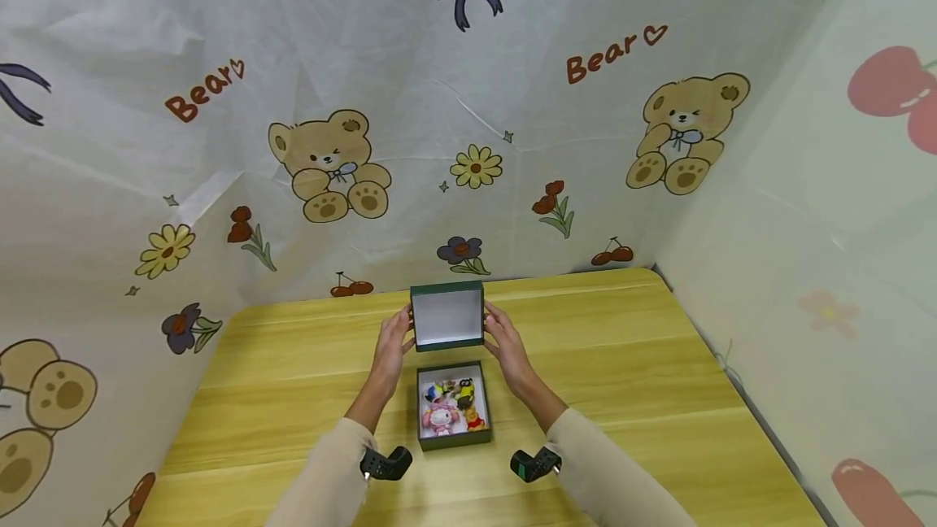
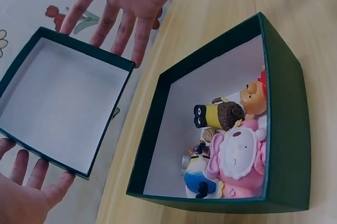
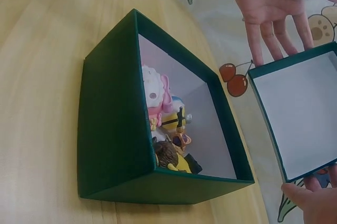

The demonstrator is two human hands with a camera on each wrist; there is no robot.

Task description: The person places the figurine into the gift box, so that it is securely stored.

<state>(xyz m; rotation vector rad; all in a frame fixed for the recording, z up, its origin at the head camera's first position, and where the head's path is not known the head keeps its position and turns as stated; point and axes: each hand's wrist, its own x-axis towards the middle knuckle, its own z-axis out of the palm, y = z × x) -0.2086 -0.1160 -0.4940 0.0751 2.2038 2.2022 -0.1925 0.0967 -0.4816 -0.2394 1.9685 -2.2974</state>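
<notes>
Both hands hold up a green box lid (image 1: pixel 447 316) between them in the head view: the left hand (image 1: pixel 391 346) presses its left side and the right hand (image 1: pixel 507 348) its right side, fingers fairly straight, with the lid's white inside facing the camera. Just below it, the open green box (image 1: pixel 453 405) sits on the wooden tabletop (image 1: pixel 622 348), well away from every table edge, with bare wood on both sides. Only this view shows the printed sheet behind the table, where "Bear" can be read twice beside cartoon bears, flowers and cherries. From the left wrist camera, the lid (image 2: pixel 60 100) appears as a white-lined tray, with the left hand's fingertips (image 2: pixel 37 182) under its near edge and the right hand's spread fingers (image 2: pixel 118 10) at its far edge; the box (image 2: pixel 281 129) lies close beside it, and the small toy figures (image 2: pixel 231 150) inside show plainly, a pink-and-white one, a yellow one and a blue-and-yellow one crowded at one end. From the right wrist camera, the box's dark outer wall (image 3: pixel 113 129) fills the middle, the figures (image 3: pixel 163 118) are partly hidden behind it, and the lid (image 3: pixel 297 113) is held at the right between both hands.
</notes>
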